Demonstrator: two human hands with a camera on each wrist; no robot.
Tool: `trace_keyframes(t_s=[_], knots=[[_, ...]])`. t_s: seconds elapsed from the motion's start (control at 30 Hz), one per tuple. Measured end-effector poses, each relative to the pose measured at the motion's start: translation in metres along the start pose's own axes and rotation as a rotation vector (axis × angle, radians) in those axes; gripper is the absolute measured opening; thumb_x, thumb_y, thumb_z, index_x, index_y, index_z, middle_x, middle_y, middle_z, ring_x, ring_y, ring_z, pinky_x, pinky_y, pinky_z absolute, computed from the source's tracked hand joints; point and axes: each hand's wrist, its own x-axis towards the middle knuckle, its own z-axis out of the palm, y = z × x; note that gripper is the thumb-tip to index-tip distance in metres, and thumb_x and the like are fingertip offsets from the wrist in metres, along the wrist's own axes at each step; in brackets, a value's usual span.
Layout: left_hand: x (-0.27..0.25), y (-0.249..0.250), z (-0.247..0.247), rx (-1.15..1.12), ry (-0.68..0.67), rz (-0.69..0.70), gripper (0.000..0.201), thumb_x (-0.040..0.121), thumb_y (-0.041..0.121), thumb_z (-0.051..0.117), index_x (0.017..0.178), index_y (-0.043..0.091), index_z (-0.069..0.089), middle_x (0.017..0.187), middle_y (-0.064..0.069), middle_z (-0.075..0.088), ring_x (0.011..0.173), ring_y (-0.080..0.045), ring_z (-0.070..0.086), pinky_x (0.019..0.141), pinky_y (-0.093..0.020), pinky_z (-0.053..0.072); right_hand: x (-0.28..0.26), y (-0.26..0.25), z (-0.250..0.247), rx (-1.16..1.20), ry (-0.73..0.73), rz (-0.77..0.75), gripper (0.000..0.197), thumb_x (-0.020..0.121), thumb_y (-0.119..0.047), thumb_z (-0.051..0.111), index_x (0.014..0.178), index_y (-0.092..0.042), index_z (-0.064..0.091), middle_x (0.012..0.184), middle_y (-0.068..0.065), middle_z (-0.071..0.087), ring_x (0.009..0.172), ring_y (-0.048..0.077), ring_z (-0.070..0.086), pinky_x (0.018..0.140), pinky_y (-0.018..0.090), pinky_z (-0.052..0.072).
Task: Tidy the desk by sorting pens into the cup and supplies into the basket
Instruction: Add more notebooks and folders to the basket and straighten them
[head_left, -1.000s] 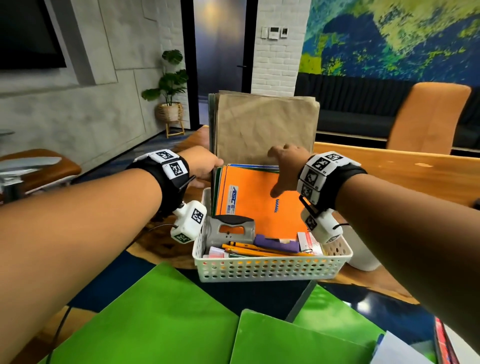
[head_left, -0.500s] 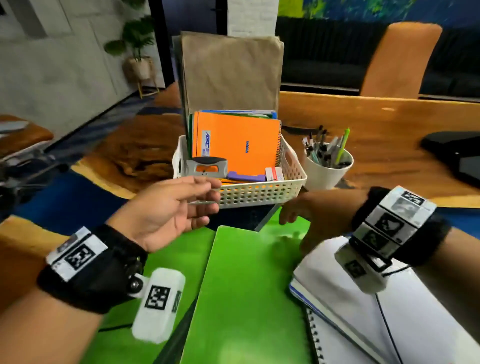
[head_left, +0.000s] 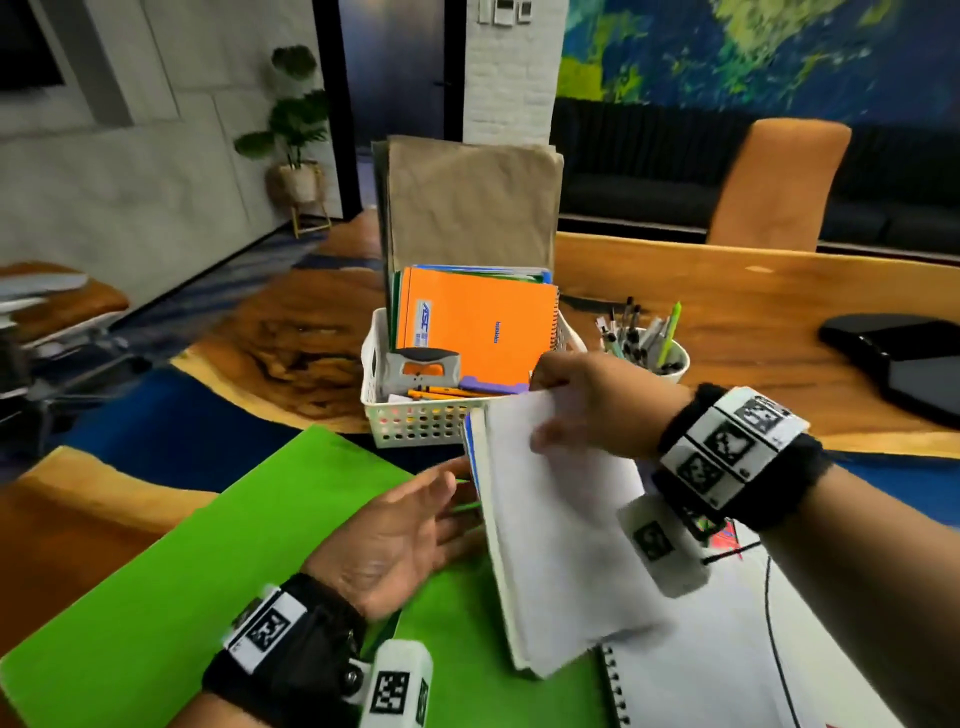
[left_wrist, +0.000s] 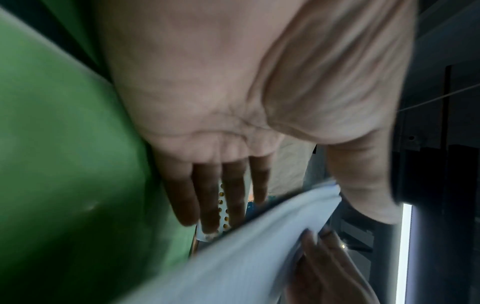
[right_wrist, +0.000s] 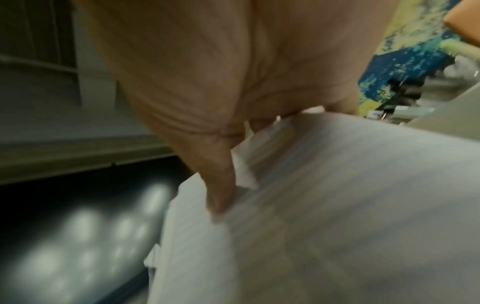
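White notebook (head_left: 550, 525) now lifted, pinched by right hand (head_left: 587, 400) | left hand (head_left: 395, 540) stays open, fingers straight beside it

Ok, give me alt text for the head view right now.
The right hand grips a white notebook by its top edge, in front of the white basket. The open left hand reaches toward it above a green folder.
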Motion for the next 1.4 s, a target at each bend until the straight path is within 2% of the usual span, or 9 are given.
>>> trace_keyframes(t_s=[0.17, 0.33, 0.43, 0.67, 0.77, 0.87, 1.07, 1.23, 1.4], knots=[[0.002, -0.003, 0.007, -0.072, 0.087, 0.050, 0.051, 0.082, 0.004, 0.072, 0.133, 0.003, 0.061, 0.123, -0.027, 0.069, 0.098, -0.038, 0.073, 0.079, -0.048, 0.062, 0.011, -0.021, 0.033, 0.172, 0.348, 0.260, 0.088, 0.062, -0.054, 0.086, 0.130, -0.031, 0.037, 0.136, -0.001, 0.041, 0.126, 0.022, 0.045, 0.102, 0.045, 0.043], [0.003, 0.003, -0.001, -0.185, 0.037, 0.088, 0.050, 0.101, 0.032, 0.057, 0.146, 0.012, 0.053, 0.143, -0.025, 0.056, 0.127, -0.045, 0.057, 0.105, -0.056, 0.048, -0.022, -0.045, 0.074, 0.494, 0.170, 0.260, 0.065, 0.063, -0.062, 0.083, 0.107, -0.033, 0.046, 0.117, -0.009, 0.053, 0.101, 0.009, 0.053, 0.071, 0.023, 0.042], [0.003, -0.001, -0.006, -0.247, -0.039, -0.010, 0.071, 0.099, 0.055, 0.051, 0.151, 0.007, 0.045, 0.153, -0.027, 0.044, 0.137, -0.042, 0.048, 0.115, -0.053, 0.036, -0.021, -0.055, 0.095, 0.568, 0.228, 0.195, 0.076, 0.050, -0.073, 0.082, 0.103, -0.032, 0.046, 0.117, -0.013, 0.049, 0.105, 0.003, 0.050, 0.076, 0.017, 0.040], [0.004, -0.006, -0.003, -0.274, -0.164, 0.015, 0.075, 0.091, 0.051, 0.067, 0.149, 0.006, 0.049, 0.150, -0.026, 0.048, 0.134, -0.040, 0.052, 0.118, -0.055, 0.033, -0.018, -0.062, 0.104, 0.622, 0.250, 0.119, 0.086, 0.038, -0.080, 0.075, 0.103, -0.031, 0.044, 0.115, -0.018, 0.045, 0.101, -0.016, 0.043, 0.074, 0.006, 0.035], [0.005, -0.006, 0.000, -0.307, -0.130, 0.071, 0.069, 0.094, 0.039, 0.069, 0.148, 0.002, 0.048, 0.144, -0.029, 0.053, 0.129, -0.041, 0.057, 0.110, -0.052, 0.044, -0.016, -0.059, 0.105, 0.662, 0.195, 0.119, 0.076, 0.044, -0.073, 0.074, 0.102, -0.033, 0.046, 0.115, -0.007, 0.056, 0.104, 0.006, 0.056, 0.082, 0.026, 0.046], [0.004, -0.005, -0.003, -0.288, -0.103, 0.096, 0.065, 0.102, 0.041, 0.053, 0.151, -0.001, 0.040, 0.148, -0.028, 0.048, 0.135, -0.041, 0.050, 0.121, -0.054, 0.028, -0.017, -0.052, 0.097, 0.783, 0.126, 0.105, 0.071, 0.046, -0.067, 0.080, 0.103, -0.034, 0.052, 0.104, -0.008, 0.061, 0.094, 0.014, 0.059, 0.081, 0.034, 0.047], [0.006, -0.007, -0.006, -0.329, -0.096, 0.190, 0.085, 0.079, 0.044, 0.081, 0.148, 0.007, 0.049, 0.151, -0.028, 0.045, 0.142, -0.048, 0.038, 0.119, -0.063, 0.027, -0.018, -0.037, 0.082, 0.991, 0.040, 0.125, 0.065, 0.051, -0.051, 0.091, 0.105, -0.030, 0.060, 0.116, 0.013, 0.070, 0.112, 0.035, 0.063, 0.104, 0.061, 0.043], [0.005, -0.006, -0.013, -0.298, -0.003, 0.167, 0.096, 0.035, 0.023, 0.096, 0.124, -0.001, 0.069, 0.113, -0.028, 0.071, 0.096, -0.042, 0.070, 0.086, -0.051, 0.058, -0.025, -0.038, 0.066, 1.209, 0.054, 0.122, 0.048, 0.057, -0.016, 0.071, 0.104, -0.017, 0.061, 0.103, 0.024, 0.066, 0.089, 0.035, 0.057, 0.083, 0.049, 0.042], [0.007, 0.006, -0.023, -0.503, -0.024, 0.276, 0.062, 0.069, 0.020, 0.050, 0.126, 0.004, 0.069, 0.119, -0.025, 0.070, 0.105, -0.045, 0.068, 0.092, -0.063, 0.053, -0.046, -0.034, 0.022, 1.026, 0.203, 0.053, 0.043, 0.081, 0.019, 0.047, 0.105, -0.014, 0.059, 0.098, 0.012, 0.077, 0.079, 0.031, 0.073, 0.075, 0.042, 0.056]])
